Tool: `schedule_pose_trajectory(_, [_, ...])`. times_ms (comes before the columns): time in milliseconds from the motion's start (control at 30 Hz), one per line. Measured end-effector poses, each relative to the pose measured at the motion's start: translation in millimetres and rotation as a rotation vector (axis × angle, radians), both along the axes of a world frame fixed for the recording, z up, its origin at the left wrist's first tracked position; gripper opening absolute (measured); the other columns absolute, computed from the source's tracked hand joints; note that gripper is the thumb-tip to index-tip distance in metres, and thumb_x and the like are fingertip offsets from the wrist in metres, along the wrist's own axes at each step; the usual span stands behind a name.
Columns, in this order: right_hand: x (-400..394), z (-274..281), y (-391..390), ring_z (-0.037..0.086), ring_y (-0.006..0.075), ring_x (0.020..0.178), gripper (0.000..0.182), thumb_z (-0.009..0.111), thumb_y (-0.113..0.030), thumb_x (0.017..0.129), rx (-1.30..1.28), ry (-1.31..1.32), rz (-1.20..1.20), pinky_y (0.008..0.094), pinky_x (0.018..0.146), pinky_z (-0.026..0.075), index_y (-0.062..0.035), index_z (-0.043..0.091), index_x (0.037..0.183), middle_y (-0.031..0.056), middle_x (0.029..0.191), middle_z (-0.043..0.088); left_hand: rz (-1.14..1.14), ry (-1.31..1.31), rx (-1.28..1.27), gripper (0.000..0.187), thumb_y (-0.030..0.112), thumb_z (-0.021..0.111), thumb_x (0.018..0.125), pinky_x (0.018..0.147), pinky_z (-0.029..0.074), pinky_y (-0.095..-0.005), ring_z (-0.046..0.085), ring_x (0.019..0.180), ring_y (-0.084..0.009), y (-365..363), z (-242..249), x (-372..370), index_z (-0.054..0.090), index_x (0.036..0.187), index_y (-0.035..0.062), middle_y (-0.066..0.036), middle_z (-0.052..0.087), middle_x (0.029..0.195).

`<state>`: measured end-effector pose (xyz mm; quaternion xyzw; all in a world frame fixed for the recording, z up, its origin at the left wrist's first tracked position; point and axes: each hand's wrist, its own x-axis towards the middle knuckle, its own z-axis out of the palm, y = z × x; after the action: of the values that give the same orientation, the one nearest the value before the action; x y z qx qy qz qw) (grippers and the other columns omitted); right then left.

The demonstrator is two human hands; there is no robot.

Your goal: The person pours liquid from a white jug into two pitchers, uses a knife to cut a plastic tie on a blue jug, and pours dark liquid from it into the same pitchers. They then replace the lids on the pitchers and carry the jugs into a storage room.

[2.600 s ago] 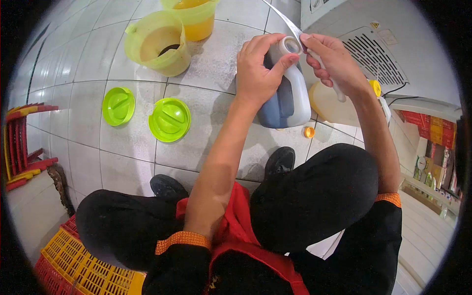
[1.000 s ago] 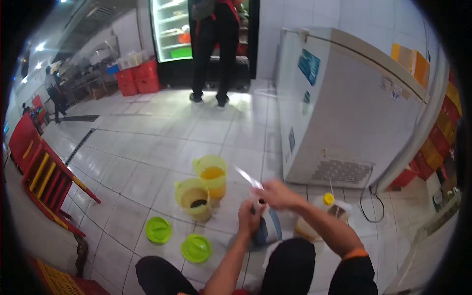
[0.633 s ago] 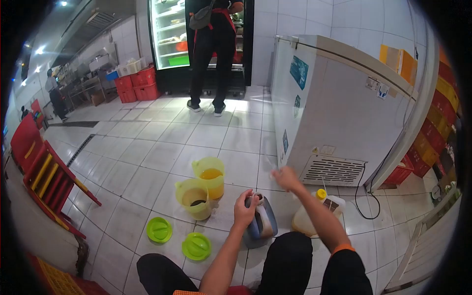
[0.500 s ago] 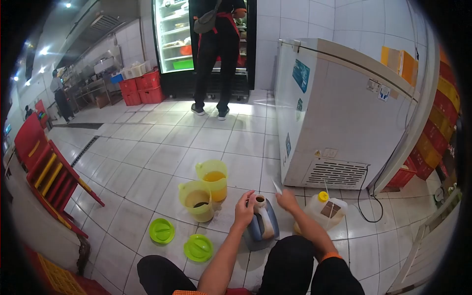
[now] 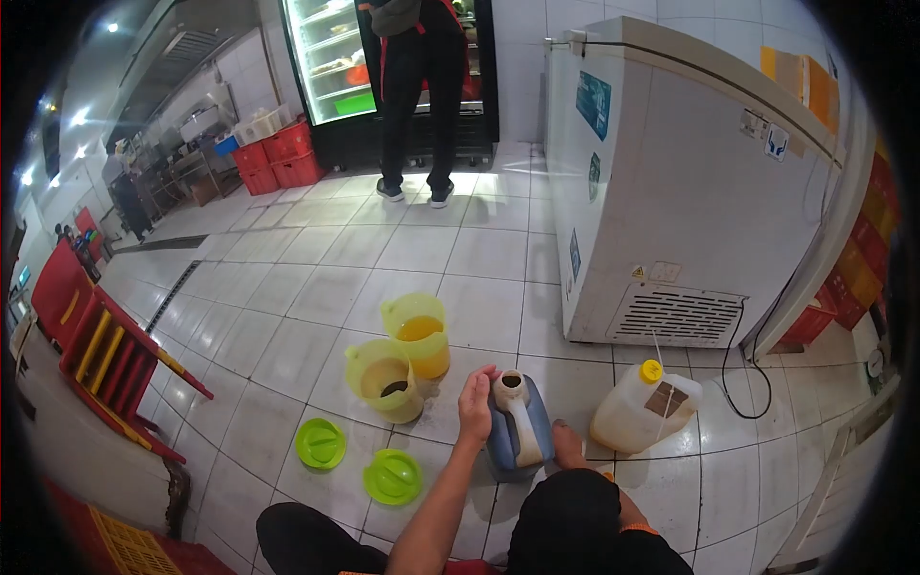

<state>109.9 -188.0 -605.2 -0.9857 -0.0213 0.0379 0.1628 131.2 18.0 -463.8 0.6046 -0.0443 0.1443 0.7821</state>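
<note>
An uncapped blue-grey jug with a pale handle stands on the tiles before my knees, its round mouth facing up. My left hand is open, fingers stretched upward close beside the jug's neck. Low on the jug's other side is my right hand; its fingers are hidden, and my knee covers part of the forearm. A small orange piece shows by my right wrist. To the left are a yellowish pitcher with dark liquid and another pitcher with orange liquid. Two green lids, a left one and a right one, lie nearer me.
A translucent jug with a yellow cap stands at right, before a white chest freezer with a trailing cord. Red chairs are stacked at left. A person stands at a lit display fridge.
My right hand has dropped from beside the jug's mouth to its lower side, and the thin white piece it held is out of sight. The left hand stays by the neck. The view has shifted.
</note>
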Motion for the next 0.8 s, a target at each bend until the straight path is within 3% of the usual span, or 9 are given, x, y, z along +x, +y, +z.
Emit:
schedule_pose_trajectory(233, [10, -57, -8, 0.063, 0.0393, 0.093, 0.021, 0.058, -0.011, 0.083, 0.103, 0.038, 0.053, 0.0468, 0.078, 0.052, 0.0056, 0.058, 0.096, 0.0285, 0.100, 0.059, 0.021, 0.155, -0.016, 0.035, 0.028, 0.041, 0.101, 0.096, 0.037, -0.0262, 0.051, 0.105, -0.0134, 7, -41, -5, 0.056, 0.116, 0.0006, -0.007, 0.059, 0.111])
schedule_pose_trajectory(333, [8, -44, -11, 0.063, 0.0367, 0.087, 0.017, 0.059, -0.009, 0.083, 0.163, -0.057, 0.110, 0.0416, 0.072, 0.052, 0.0035, 0.061, 0.094, 0.0252, 0.098, 0.060, 0.001, 0.214, -0.047, 0.043, 0.037, 0.040, 0.100, 0.095, 0.037, -0.0267, 0.051, 0.105, -0.0135, 11, -69, -9, 0.055, 0.118, 0.0019, -0.005, 0.058, 0.111])
schedule_pose_trajectory(400, [-4, -6, -8, 0.064, 0.0339, 0.081, 0.015, 0.059, -0.009, 0.082, 0.217, -0.111, 0.079, 0.0381, 0.068, 0.052, 0.0016, 0.062, 0.093, 0.0218, 0.095, 0.061, -0.018, 0.213, -0.104, 0.040, 0.034, 0.040, 0.101, 0.096, 0.037, -0.0267, 0.051, 0.106, -0.0142, 15, -85, 3, 0.055, 0.118, 0.0010, -0.005, 0.058, 0.112])
schedule_pose_trajectory(467, [-25, 52, 8, 0.058, 0.0253, 0.074, 0.015, 0.061, -0.014, 0.084, 0.900, -0.119, -0.380, 0.0329, 0.065, 0.048, -0.0020, 0.063, 0.092, 0.0129, 0.087, 0.059, -0.046, 0.250, -0.163, 0.038, 0.031, 0.041, 0.101, 0.096, 0.037, -0.0267, 0.051, 0.107, -0.0149, 12, -96, -8, 0.056, 0.118, 0.0002, -0.006, 0.059, 0.113])
schedule_pose_trajectory(500, [-35, 73, 9, 0.058, 0.0253, 0.074, 0.015, 0.061, -0.014, 0.084, 0.892, -0.113, -0.384, 0.0329, 0.065, 0.048, -0.0020, 0.063, 0.092, 0.0129, 0.087, 0.059, -0.061, 0.253, -0.160, 0.040, 0.033, 0.041, 0.101, 0.097, 0.037, -0.0270, 0.051, 0.107, -0.0155, 11, -92, -2, 0.056, 0.118, -0.0008, -0.007, 0.058, 0.114])
schedule_pose_trajectory(567, [-52, 113, 10, 0.052, 0.0208, 0.067, 0.019, 0.061, -0.020, 0.086, 1.350, -0.051, -0.376, 0.0327, 0.066, 0.045, -0.0021, 0.062, 0.091, 0.0077, 0.078, 0.056, -0.085, 0.253, -0.156, 0.043, 0.035, 0.041, 0.100, 0.097, 0.037, -0.0273, 0.051, 0.108, -0.0161, 11, -100, 5, 0.055, 0.119, -0.0017, -0.008, 0.058, 0.115])
schedule_pose_trajectory(600, [-56, 136, 12, 0.052, 0.0208, 0.067, 0.019, 0.061, -0.020, 0.086, 1.346, -0.054, -0.383, 0.0327, 0.066, 0.045, -0.0021, 0.062, 0.091, 0.0077, 0.078, 0.056, -0.079, 0.296, -0.191, 0.046, 0.037, 0.041, 0.100, 0.097, 0.037, -0.0274, 0.051, 0.108, -0.0164, 10, -113, 10, 0.056, 0.118, -0.0030, -0.009, 0.058, 0.115])
schedule_pose_trajectory(667, [-54, 183, 20, 0.050, 0.0217, 0.062, 0.029, 0.067, -0.028, 0.083, 0.950, -0.211, 0.208, 0.0330, 0.064, 0.044, -0.0002, 0.061, 0.089, 0.0065, 0.070, 0.054, -0.079, 0.330, -0.228, 0.050, 0.039, 0.042, 0.099, 0.098, 0.036, -0.0275, 0.051, 0.108, -0.0168, 8, -115, 11, 0.056, 0.118, -0.0044, -0.010, 0.058, 0.115])
schedule_pose_trajectory(800, [-48, 242, 37, 0.054, 0.0245, 0.061, 0.042, 0.074, -0.034, 0.073, 0.521, -0.099, 0.268, 0.0347, 0.064, 0.046, 0.0020, 0.061, 0.089, 0.0095, 0.071, 0.059, -0.063, 0.330, -0.270, 0.052, 0.042, 0.042, 0.099, 0.095, 0.038, -0.0279, 0.052, 0.105, -0.0166, 5, -102, 10, 0.058, 0.115, -0.0050, -0.010, 0.059, 0.113])
